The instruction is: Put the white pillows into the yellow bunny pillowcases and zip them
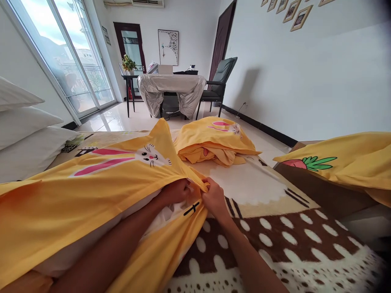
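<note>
A yellow pillowcase (122, 179) printed with a white rabbit spreads across the left and middle, with a white pillow (166, 213) partly showing through its open side. My left hand (181, 190) reaches inside that opening, its fingers closed on the white pillow near the corner; the fingertips are partly hidden. At the case's right corner, my right hand (214, 197) is closed around a bunched fold of the yellow fabric. Both hands are close together, with the cloth pulled taut and creased between them.
Behind lies a folded yellow rabbit-print bundle (214, 142). A patterned brown and cream blanket (269, 232) covers the bed. Yellow cloth with a carrot print (339, 160) hangs over a cardboard box (324, 187) at right. White pillows (24, 134) are stacked at left. Beyond stand a covered table (171, 83) and a chair (218, 81).
</note>
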### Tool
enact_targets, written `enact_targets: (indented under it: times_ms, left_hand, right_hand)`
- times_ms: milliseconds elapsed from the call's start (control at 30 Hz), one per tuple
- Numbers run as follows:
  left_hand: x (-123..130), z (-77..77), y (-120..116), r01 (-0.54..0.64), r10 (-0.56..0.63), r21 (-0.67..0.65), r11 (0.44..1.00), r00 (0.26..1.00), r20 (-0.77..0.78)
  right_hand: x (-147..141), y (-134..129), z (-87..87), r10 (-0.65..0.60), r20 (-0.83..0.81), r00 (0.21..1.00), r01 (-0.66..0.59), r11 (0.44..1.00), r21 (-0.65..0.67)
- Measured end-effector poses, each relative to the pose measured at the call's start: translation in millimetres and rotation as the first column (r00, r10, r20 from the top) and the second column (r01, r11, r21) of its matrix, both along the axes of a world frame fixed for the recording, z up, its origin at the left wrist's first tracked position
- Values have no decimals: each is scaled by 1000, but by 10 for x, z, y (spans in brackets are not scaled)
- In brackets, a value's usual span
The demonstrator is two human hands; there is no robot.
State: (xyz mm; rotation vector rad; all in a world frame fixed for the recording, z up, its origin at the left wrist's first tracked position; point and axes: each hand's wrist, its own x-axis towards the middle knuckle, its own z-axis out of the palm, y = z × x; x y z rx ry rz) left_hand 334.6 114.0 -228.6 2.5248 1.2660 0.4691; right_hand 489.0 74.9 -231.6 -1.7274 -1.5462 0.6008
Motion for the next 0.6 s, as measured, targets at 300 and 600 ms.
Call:
enact_targets:
  times_ms: [300, 600]
  left_hand:
    - [56, 37, -137, 438, -397, 350, 828, 899, -185]
    - [44, -55, 47, -164, 182, -89, 982, 948, 262]
  right_hand:
    - [-17, -70, 81, -70, 323, 944, 62, 997, 35]
    - [-102, -4, -21, 23, -529, 849, 78, 983, 168]
